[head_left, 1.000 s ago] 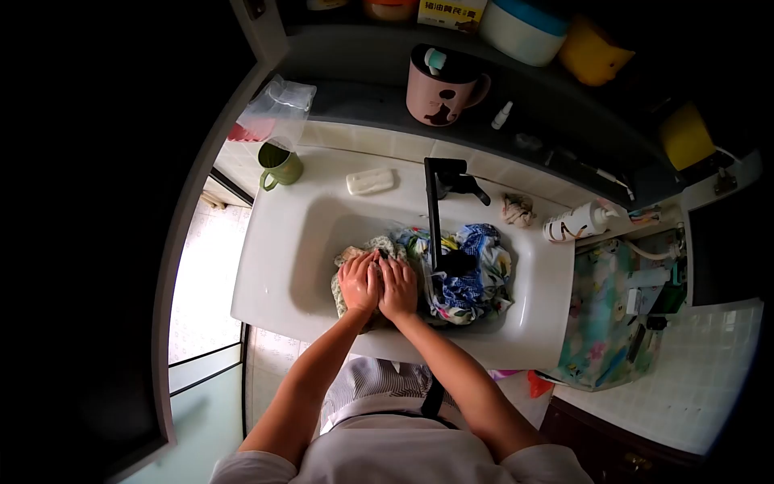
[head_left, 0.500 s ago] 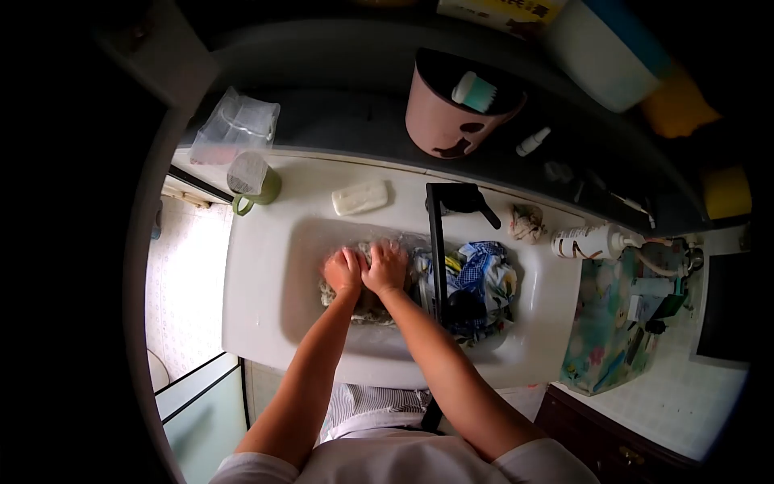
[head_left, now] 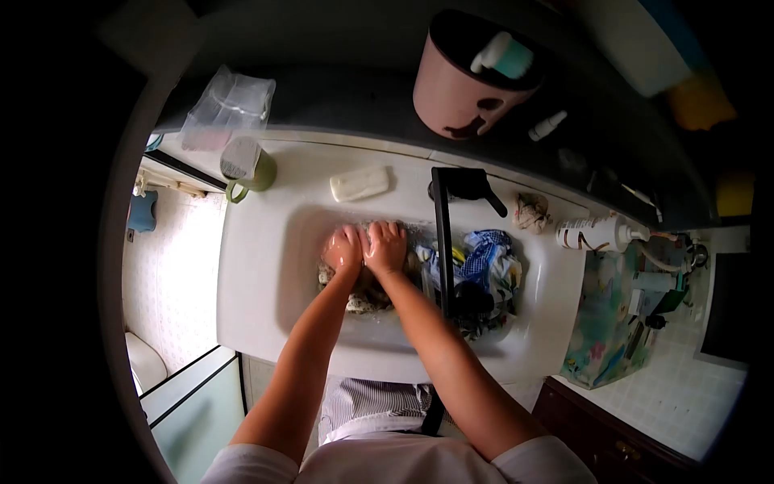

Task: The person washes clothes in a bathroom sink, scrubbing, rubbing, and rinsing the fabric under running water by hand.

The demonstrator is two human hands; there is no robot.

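Note:
In the white sink [head_left: 548, 298], my left hand [head_left: 343, 248] and my right hand [head_left: 384, 245] are side by side, almost touching. Both are wet and closed on a soaked cream-and-dark patterned cloth [head_left: 364, 302], with the fingertips partly hidden in it and in suds. Right of my hands, a bundle of blue, white and yellow patterned clothes [head_left: 493, 266] lies in the basin. The black faucet [head_left: 443, 242] reaches over the basin between my right hand and that bundle.
Along the back rim are a green mug [head_left: 251, 168], a white soap bar [head_left: 359, 184], a crumpled cloth or mesh ball [head_left: 531, 213] and a white pump bottle [head_left: 592, 233]. A pink bin [head_left: 455, 89] holding a brush [head_left: 504, 56] stands on the dark shelf.
My hands remain on the cloth, with the left turned slightly and the fingers shifted. More of the cloth's lower edge shows below them. The camera view has shifted slightly.

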